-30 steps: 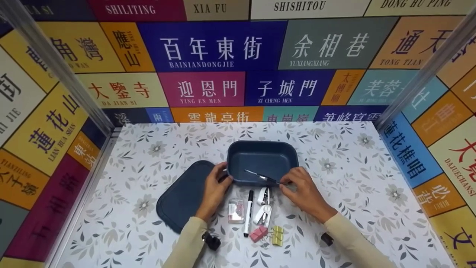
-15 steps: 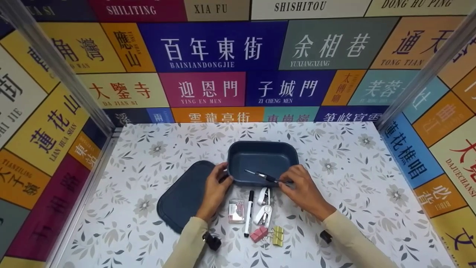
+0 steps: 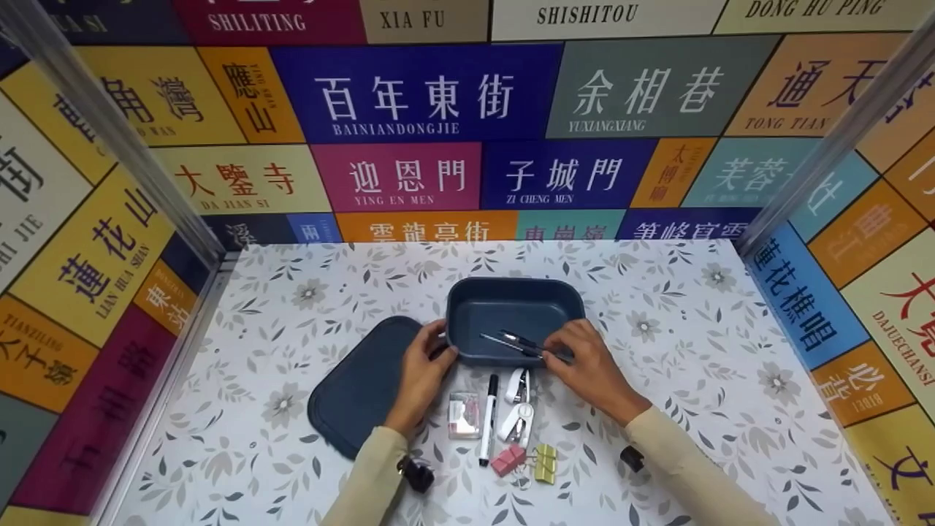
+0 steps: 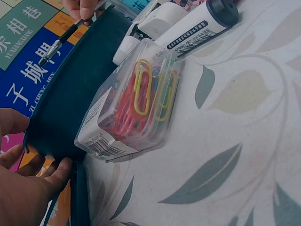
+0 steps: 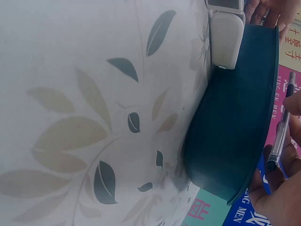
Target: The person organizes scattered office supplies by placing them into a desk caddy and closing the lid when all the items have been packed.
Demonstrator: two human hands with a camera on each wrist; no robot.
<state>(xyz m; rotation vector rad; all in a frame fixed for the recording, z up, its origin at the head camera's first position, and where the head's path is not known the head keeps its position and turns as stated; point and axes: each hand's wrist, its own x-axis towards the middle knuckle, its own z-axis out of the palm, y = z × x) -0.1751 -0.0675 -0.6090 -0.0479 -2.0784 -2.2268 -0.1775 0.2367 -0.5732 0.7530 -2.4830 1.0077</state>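
Note:
My right hand (image 3: 584, 361) pinches a clear-barrelled pen (image 5: 281, 129) by one end, tilted over the near right side of the dark blue box (image 3: 515, 282). Below the pen, a thin dark stick (image 3: 491, 338) lies inside the box. My left hand (image 3: 425, 365) holds the box at its near left corner, thumb and fingers on either side of the rim. Just in front of the box are a white marker (image 3: 489, 422), a clear case of coloured paper clips (image 4: 136, 96) and a white stapler (image 3: 519, 416).
A matching dark blue lid (image 3: 354, 402) lies flat on the left, partly behind my left hand. A pink binder clip (image 3: 508, 460) and a yellow binder clip (image 3: 546, 464) sit nearest me. Printed wall panels (image 3: 409, 88) enclose the flowered table (image 3: 672, 292).
My right hand has shifted a little left and away from me, bringing the pen further over the box. The left hand and the box have stayed in place.

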